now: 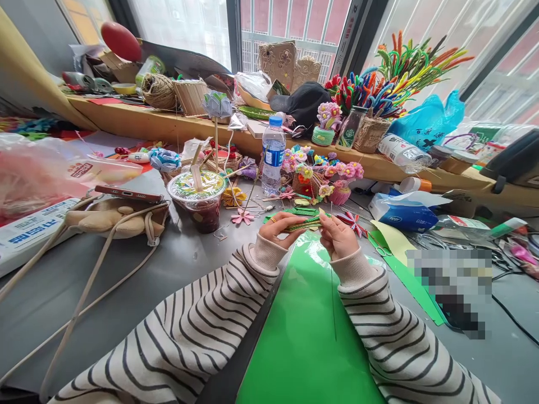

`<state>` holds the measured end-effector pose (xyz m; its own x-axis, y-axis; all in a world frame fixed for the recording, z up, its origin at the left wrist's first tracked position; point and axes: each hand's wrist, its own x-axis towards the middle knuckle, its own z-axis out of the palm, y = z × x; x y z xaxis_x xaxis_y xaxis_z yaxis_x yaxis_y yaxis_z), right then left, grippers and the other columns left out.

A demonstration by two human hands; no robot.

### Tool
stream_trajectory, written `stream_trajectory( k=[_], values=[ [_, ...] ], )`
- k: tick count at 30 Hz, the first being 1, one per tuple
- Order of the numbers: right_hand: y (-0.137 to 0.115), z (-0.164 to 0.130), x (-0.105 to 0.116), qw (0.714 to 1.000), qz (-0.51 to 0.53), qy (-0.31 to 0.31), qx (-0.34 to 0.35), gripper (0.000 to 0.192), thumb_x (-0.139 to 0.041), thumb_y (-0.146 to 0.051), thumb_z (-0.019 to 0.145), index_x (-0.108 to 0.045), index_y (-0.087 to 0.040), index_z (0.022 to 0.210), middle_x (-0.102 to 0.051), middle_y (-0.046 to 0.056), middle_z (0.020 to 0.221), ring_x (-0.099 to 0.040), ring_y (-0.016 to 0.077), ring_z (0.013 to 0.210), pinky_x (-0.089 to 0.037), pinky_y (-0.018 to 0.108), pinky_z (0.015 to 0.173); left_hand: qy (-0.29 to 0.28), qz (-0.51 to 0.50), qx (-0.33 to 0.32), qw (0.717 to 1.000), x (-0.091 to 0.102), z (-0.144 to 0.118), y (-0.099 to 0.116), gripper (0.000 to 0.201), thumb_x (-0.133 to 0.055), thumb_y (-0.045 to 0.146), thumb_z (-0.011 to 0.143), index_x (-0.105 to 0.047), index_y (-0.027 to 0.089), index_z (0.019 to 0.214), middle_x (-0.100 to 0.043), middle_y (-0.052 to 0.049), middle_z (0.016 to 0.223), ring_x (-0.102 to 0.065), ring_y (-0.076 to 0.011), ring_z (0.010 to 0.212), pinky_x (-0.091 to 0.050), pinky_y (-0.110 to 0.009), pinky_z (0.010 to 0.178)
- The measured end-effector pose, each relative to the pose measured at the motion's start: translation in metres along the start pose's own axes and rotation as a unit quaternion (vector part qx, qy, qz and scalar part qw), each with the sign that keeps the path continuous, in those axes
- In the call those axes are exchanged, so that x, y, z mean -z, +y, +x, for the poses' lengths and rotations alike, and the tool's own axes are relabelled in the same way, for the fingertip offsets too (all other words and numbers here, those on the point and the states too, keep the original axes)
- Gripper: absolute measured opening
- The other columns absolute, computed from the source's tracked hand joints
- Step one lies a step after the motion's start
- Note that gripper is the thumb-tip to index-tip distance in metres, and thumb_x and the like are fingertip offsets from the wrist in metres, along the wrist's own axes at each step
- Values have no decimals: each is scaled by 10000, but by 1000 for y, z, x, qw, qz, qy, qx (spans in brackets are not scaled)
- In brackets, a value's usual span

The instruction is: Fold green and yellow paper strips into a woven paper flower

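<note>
Just above the table, my left hand (278,230) has its fingers closed round one end of a slim bundle of folded green paper strips (304,223). My right hand (339,237) pinches the other end between thumb and fingertips. A thin dark thread or wire (333,303) runs down from the right fingers over the green sheet (311,336), which is smooth and shiny. More green folded pieces (303,211) lie just behind the bundle. Fingers cover part of the bundle, so its ends are hidden.
A lidded cup (202,205) and a water bottle (273,160) stand beyond my hands. Crocheted flowers (328,174) are behind on the right. A bag with a phone (128,193) sits left. Scissors (382,251) and a blue tissue pack (400,213) lie right.
</note>
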<state>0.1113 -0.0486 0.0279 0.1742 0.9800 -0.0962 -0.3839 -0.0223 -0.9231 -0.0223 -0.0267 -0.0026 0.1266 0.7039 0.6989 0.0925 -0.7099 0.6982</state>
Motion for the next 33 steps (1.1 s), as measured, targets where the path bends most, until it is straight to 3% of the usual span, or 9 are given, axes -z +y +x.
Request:
stream_trajectory(
  k=[9, 20, 24, 27, 30, 31, 33],
  values=[
    [2, 0, 0, 1000, 11, 8, -10, 318, -695, -329, 471, -463, -163, 611, -426, -95, 426, -231, -18, 294, -109, 148, 282, 16, -60, 72, 995, -3, 1, -3, 173, -613, 253, 631, -647, 163, 775, -606, -50, 743, -580, -113, 668, -510, -236, 603],
    [6, 1, 1, 1000, 9, -8, -16, 346, -703, -356, 467, -448, -153, 582, -374, -113, 363, -194, -27, 270, -107, 123, 269, 24, -51, 30, 998, -2, 2, -3, 107, -603, 194, 641, -648, 161, 733, -627, -41, 706, -586, -106, 651, -498, -234, 635],
    [8, 7, 6, 999, -12, -3, -32, 390, -648, -470, 509, -445, -149, 595, -414, -92, 382, -195, -26, 262, -110, 121, 260, 33, -23, 31, 999, -1, 1, -6, 111, -599, 203, 644, -648, 167, 736, -628, -40, 718, -583, -108, 653, -499, -237, 626],
    [1, 11, 15, 999, -33, 25, 7, 399, -568, -532, 574, -451, -169, 691, -463, -80, 401, -206, -10, 251, -126, 120, 251, 53, 8, 33, 998, 1, 2, -9, 112, -594, 215, 648, -648, 166, 733, -626, -38, 709, -580, -111, 655, -497, -241, 618],
    [-12, 8, 20, 992, -55, 53, 104, 373, -546, -531, 600, -399, -198, 682, -471, -82, 354, -209, 10, 237, -147, 120, 245, 64, 30, 29, 997, 4, 3, -9, 120, -595, 214, 646, -646, 160, 740, -626, -40, 709, -579, -113, 659, -496, -244, 621],
    [-16, 5, 19, 990, -63, 35, 119, 359, -551, -516, 605, -389, -201, 668, -477, -80, 350, -206, 10, 236, -151, 119, 245, 66, 35, 25, 997, 4, 3, -9, 120, -595, 212, 646, -646, 158, 740, -625, -39, 708, -579, -112, 659, -496, -243, 623],
    [-21, -3, 13, 990, -90, -61, 93, 328, -568, -474, 614, -408, -193, 666, -515, -61, 380, -201, 1, 237, -141, 111, 243, 73, 46, 14, 996, 5, 3, -7, 116, -591, 204, 650, -644, 159, 743, -626, -36, 710, -577, -107, 659, -494, -239, 630]
  ],
)
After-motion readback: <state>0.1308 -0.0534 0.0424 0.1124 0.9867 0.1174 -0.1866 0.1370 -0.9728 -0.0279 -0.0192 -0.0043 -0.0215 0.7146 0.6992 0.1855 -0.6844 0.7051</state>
